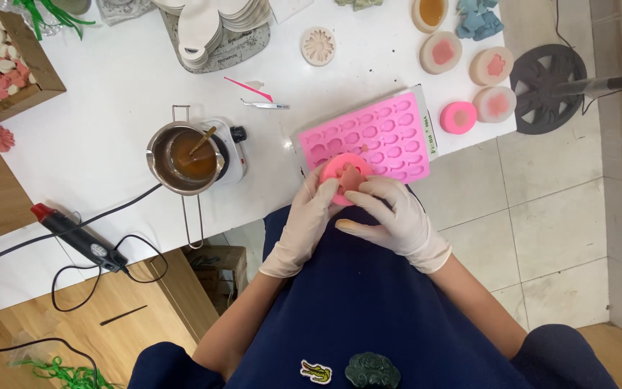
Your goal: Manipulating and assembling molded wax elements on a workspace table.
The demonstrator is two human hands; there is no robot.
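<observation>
White latex covered both hands, and they met at the table's near edge over a round pink mould point(345, 178). The left hand point(304, 227) cupped the mould from below and behind, fingers curled round its rim, so it sat steady off the tabletop. The right hand point(394, 216) closed on its other side, thumb and forefinger pressing at the pale pink cast in the middle; the grip looked meant to flex the soft mould and work the piece loose.

Far left of the left hand stood a wooden box point(34, 61) of pink and cream casts, and nearer, a black heat gun point(80, 241) lay on its cable. Just left of that hand a steel pot point(185, 157) of amber liquid sat on a small hotplate, a stick leaning in it, its long handle pointing over the edge, probably so it stayed within easy reach. Beyond the hands lay tweezers point(264, 105) and a flat pink tray point(379, 137) of small cavities, touching the mould's far side. Up and right of the right hand sat several round moulds point(458, 117), filled, apart from one another.

The table point(109, 108) was plain white, over wooden boards on the left and pale floor tiles on the right, where a fan base point(545, 86) stood.
</observation>
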